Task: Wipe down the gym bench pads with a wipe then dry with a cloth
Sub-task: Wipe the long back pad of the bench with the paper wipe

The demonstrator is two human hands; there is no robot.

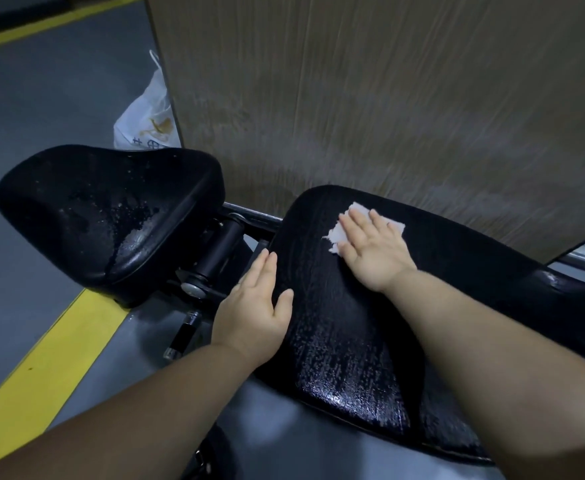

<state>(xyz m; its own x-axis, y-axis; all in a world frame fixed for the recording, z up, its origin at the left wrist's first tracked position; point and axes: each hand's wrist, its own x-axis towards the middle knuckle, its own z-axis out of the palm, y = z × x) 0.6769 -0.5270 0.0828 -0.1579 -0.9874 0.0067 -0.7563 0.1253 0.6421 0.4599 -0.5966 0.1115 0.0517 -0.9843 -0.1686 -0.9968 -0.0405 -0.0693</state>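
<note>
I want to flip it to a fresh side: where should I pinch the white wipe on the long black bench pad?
Probably the ruffled left edge of the white wipe, which sticks out beyond the right hand pressing it flat on the long black bench pad. Come from the left, where that edge lies uncovered.

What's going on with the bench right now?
A person is wiping the long back pad with a white wipe, pressed flat under the right hand. The left hand rests flat on the pad's near edge. The back pad shows wet streaks, and the seat pad carries droplets, so neither looks dried yet.
</note>
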